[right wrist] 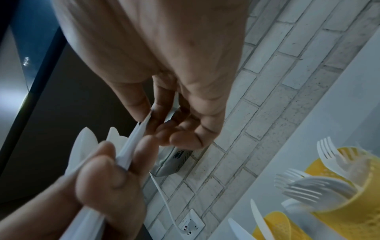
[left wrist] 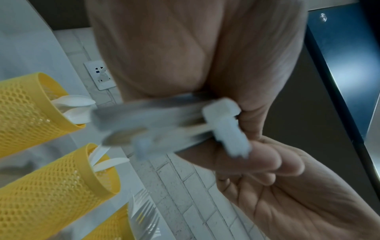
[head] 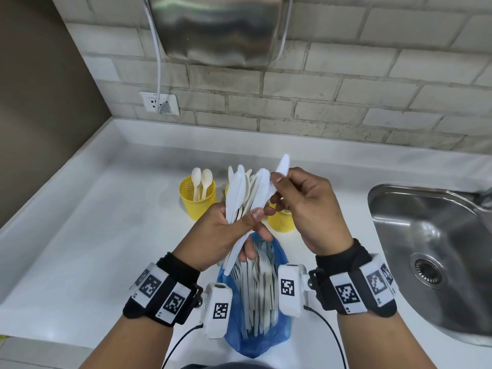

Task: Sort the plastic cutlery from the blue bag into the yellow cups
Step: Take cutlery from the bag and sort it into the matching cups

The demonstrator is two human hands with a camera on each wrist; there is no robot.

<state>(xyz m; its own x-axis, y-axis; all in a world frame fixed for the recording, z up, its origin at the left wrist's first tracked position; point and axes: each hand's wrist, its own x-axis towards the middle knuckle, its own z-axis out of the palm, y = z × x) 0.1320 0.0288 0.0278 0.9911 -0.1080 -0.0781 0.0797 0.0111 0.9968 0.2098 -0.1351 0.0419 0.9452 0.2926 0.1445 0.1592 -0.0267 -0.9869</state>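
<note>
My left hand grips a fanned bundle of white plastic knives and spoons above the blue bag. My right hand pinches one white knife at the bundle's right edge, blade pointing up. In the right wrist view its fingertips close on that knife's handle. The bag lies open on the counter with forks and other cutlery inside. Three yellow mesh cups stand behind: the left cup holds two spoons, the middle cup holds knives, the right cup holds forks.
The white counter ends at a grey brick wall with a socket and a hanging white cable. A steel sink lies to the right. A metal appliance hangs on the wall above.
</note>
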